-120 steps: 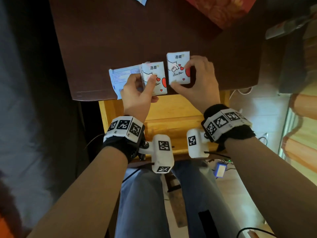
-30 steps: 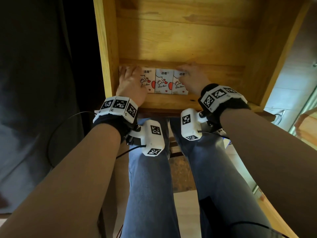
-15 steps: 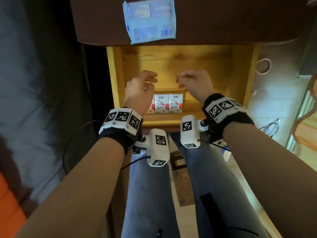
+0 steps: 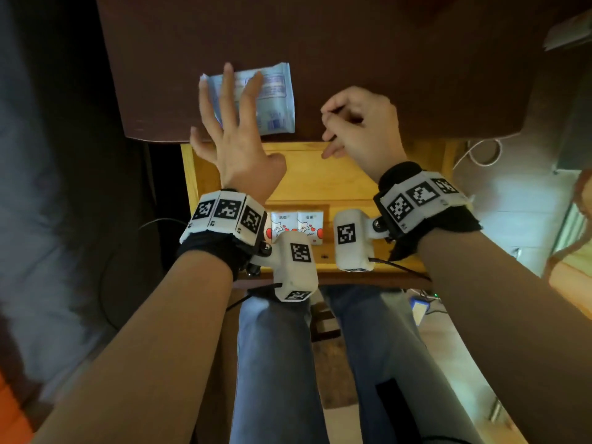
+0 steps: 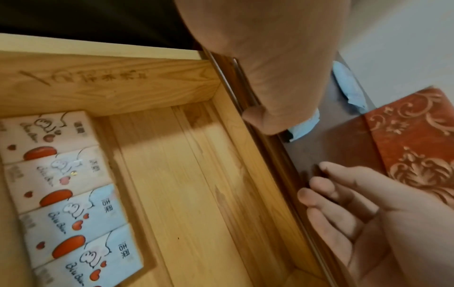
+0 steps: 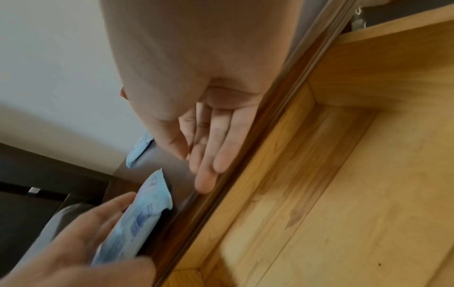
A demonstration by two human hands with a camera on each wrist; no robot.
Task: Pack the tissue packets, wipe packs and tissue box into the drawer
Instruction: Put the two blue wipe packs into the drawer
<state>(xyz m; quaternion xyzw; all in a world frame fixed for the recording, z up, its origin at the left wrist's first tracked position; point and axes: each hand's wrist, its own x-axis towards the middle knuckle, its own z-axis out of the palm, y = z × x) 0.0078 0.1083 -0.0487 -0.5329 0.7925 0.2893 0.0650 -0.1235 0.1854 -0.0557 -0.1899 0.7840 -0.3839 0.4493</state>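
Your left hand [image 4: 235,133], fingers spread, lies over the wipe pack [image 4: 272,94] on the surface [image 4: 384,52], hiding half; contact unclear. Your right hand [image 4: 362,123] hangs loosely curled, empty; wrist gear hides some tissue packets [image 4: 296,224] in the drawer [image 4: 320,181].

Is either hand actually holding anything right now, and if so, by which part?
Nothing is held. The left hand is spread open over the blue wipe pack on the dark tabletop, not gripping it; the right hand is loosely curled and empty.
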